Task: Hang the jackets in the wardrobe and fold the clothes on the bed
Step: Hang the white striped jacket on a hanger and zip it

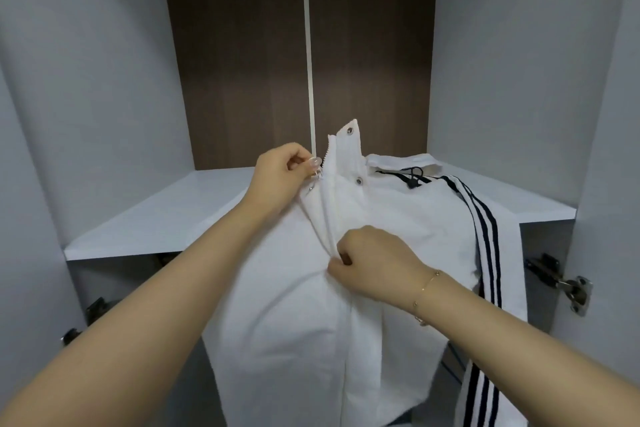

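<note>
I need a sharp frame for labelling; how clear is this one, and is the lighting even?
Head view: wide-angle bending bows the wardrobe's side walls; the brown back panel darkens towards the top; the white jacket is soft, nearly washed out; both the left hand and the right hand look reasonably sharp.

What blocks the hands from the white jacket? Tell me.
Nothing visible. The left hand pinches the zipper pull near the collar of the white jacket, and the right hand grips the front fabric lower down.

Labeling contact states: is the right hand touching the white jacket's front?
Touching. In the head view the right hand pinches the fabric beside the zipper of the white jacket, fingers curled into the cloth with no gap. The left hand pinches near the collar.
</note>
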Motion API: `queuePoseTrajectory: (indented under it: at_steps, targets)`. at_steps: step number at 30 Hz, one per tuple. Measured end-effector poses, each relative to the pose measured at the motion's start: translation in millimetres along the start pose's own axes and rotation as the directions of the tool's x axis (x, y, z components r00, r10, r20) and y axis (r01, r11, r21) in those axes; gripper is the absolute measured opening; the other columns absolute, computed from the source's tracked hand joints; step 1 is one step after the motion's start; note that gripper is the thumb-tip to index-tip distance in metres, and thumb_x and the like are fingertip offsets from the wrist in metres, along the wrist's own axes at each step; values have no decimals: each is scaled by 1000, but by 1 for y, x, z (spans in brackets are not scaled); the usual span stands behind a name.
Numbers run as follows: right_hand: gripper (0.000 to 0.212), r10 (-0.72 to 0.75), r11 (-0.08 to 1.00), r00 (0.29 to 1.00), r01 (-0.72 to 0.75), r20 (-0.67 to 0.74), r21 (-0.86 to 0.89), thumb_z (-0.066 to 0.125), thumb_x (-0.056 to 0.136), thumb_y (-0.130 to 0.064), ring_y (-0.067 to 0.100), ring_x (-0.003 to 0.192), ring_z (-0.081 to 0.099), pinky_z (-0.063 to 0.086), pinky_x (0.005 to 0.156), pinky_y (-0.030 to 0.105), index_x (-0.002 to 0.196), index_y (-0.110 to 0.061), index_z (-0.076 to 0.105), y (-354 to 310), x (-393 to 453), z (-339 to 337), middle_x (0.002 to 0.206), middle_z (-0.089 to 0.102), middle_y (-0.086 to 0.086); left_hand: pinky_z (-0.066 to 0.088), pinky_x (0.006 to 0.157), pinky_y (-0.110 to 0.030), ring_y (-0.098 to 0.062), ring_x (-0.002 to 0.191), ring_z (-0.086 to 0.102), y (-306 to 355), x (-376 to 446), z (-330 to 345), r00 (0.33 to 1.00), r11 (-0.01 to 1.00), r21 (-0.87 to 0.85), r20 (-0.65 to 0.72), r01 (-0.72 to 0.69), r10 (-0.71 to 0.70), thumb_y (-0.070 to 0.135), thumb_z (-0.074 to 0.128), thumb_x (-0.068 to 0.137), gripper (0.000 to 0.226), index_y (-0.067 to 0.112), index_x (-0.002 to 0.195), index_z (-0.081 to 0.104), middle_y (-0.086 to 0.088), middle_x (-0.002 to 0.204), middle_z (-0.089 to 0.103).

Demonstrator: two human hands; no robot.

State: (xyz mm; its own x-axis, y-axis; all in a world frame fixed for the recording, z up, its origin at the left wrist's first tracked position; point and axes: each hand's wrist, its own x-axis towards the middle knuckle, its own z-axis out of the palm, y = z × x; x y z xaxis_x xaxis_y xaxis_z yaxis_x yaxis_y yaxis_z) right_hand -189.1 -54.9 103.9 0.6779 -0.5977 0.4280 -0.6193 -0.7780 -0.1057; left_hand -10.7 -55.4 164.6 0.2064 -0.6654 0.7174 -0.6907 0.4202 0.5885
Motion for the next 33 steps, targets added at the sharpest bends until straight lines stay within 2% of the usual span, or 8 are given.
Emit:
queuePoseTrajectory:
  at_steps: [6, 12, 19, 22, 24, 27, 30, 33]
  targets:
    - [52, 110, 992, 962, -123, -251, -36, 51, 87, -58, 22, 66, 50, 36, 54, 31, 57, -17, 45, 2, 24, -24, 61, 50, -1, 47, 61, -19, -6, 56, 59, 6, 0, 5, 998, 981, -187, 45, 60, -52, 7, 66, 92, 15, 7, 77, 64, 1, 64, 63]
    - [39, 68, 996, 979, -78, -190, -45, 43, 96, -29, 28, 69, 44, 27, 57, 32, 62, -14, 33, 0, 33, -19, 65, 39, 2, 54, 68, -19, -3, 63, 63, 10, 17, -2, 999, 991, -132, -48, 4, -10, 12, 66, 92, 13, 4, 82, 66, 6, 67, 66]
    - [36, 76, 994, 969, -93, -235, -61, 47, 94, -35, 23, 67, 46, 25, 50, 31, 64, -17, 39, 7, 8, -13, 65, 43, -2, 47, 67, -15, -2, 69, 62, 14, 19, 4, 1000, 987, -159, 18, 16, -13, 15, 63, 95, 15, 15, 80, 64, 11, 72, 67]
    - [18, -21, 999, 800, 32, -599, 7, 60, 89, -34, 20, 90, 55, 45, 66, 31, 94, -16, 60, 15, 7, -18, 102, 55, 0, 51, 70, -15, -2, 74, 66, 4, 3, -5, 998, 944, -329, 60, 41, -22, 13, 59, 97, 11, 9, 87, 62, 9, 77, 71]
    - [35, 47, 975, 672, 131, -739, 181, 62, 88, -29, 20, 113, 51, 43, 92, 29, 118, -10, 56, 26, 12, -22, 123, 50, 4, 49, 69, -14, -3, 74, 64, -2, -7, -12, 994, 930, -362, 102, 68, -33, 12, 58, 97, 11, 8, 89, 62, 5, 82, 71]
    - [20, 113, 870, 828, 185, -550, 457, 50, 93, -35, 10, 100, 52, 40, 90, 31, 100, -19, 60, 38, 19, -21, 104, 55, -13, 43, 74, -13, 1, 78, 60, -5, -17, -21, 981, 966, -241, 188, 98, -53, 19, 62, 95, 12, 10, 89, 67, 4, 99, 70]
    - [38, -132, 943, 910, 237, -393, 233, 47, 96, -38, 3, 99, 49, 35, 92, 34, 63, -20, 53, 44, 19, -4, 97, 58, -25, 33, 103, -29, 0, 119, 47, -14, -16, -28, 963, 989, 118, 243, 87, -114, 41, 68, 89, 16, 31, 101, 66, 19, 123, 56]
    - [48, -201, 938, 904, 288, -376, 192, 51, 95, -38, 3, 104, 48, 34, 97, 35, 61, -5, 53, 49, 14, 3, 110, 58, -23, 29, 113, -38, -11, 133, 34, -20, -21, -31, 928, 928, 305, 235, 212, -289, 59, 67, 82, 64, 38, 136, 38, 12, 141, 35]
